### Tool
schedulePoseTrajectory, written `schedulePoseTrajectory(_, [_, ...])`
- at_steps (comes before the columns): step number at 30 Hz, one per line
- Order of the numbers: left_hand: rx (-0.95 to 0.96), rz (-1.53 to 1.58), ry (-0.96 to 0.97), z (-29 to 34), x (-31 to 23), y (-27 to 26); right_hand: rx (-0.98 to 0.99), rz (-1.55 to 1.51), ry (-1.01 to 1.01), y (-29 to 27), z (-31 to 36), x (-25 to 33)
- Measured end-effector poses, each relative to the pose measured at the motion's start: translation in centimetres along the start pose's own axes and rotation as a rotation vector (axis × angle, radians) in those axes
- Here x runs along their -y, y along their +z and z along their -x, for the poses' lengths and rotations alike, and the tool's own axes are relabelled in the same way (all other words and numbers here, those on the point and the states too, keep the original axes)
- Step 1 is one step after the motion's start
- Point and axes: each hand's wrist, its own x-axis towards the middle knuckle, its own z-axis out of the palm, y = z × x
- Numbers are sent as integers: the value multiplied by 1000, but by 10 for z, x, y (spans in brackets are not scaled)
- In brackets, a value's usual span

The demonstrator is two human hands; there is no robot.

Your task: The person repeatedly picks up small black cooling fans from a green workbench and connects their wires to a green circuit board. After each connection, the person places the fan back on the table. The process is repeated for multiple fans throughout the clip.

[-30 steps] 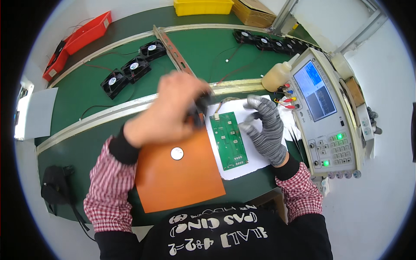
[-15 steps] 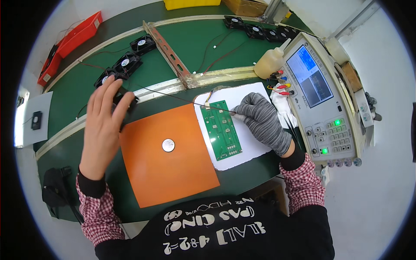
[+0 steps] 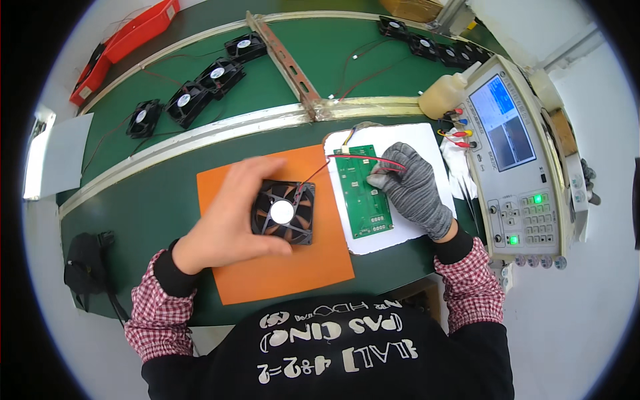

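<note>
A square black cooling fan [image 3: 265,230] lies on the orange mat [image 3: 293,280], with a white round centre. Around its left side is my bare left hand [image 3: 223,223], slightly blurred, its thumb and fingers spread apart. Red and black wires [image 3: 360,157] run from the fan across to my right hand [image 3: 417,190], which wears a grey striped glove. That hand pinches the wires near their end, above the right edge of a green circuit board [image 3: 360,190]. The board rests on a white pad [image 3: 417,243]; a small white connector [image 3: 345,149] with coloured wires sits at its top.
Several other black fans [image 3: 188,103] stand on the green surface beyond the metal rail [image 3: 220,139]. At right is a bench instrument [image 3: 513,157] with a lit screen, beside a squat bottle [image 3: 443,93]. Red bins [image 3: 137,33] stand far left; a black pouch [image 3: 85,270] lies near left.
My left hand has moved right and nearer, from the row of fans to the mat. A fan now covers the spot where a white disc showed. My right hand still holds the wires.
</note>
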Motion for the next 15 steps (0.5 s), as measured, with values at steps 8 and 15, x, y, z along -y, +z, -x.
schedulePoseTrajectory(8, [-18,-321,52,-1,-5,22,32,-61,-30,0,-3,-3])
schedulePoseTrajectory(15, [-386,-666,546,16,-59,1,21,-27,-148,-2,-3,-4])
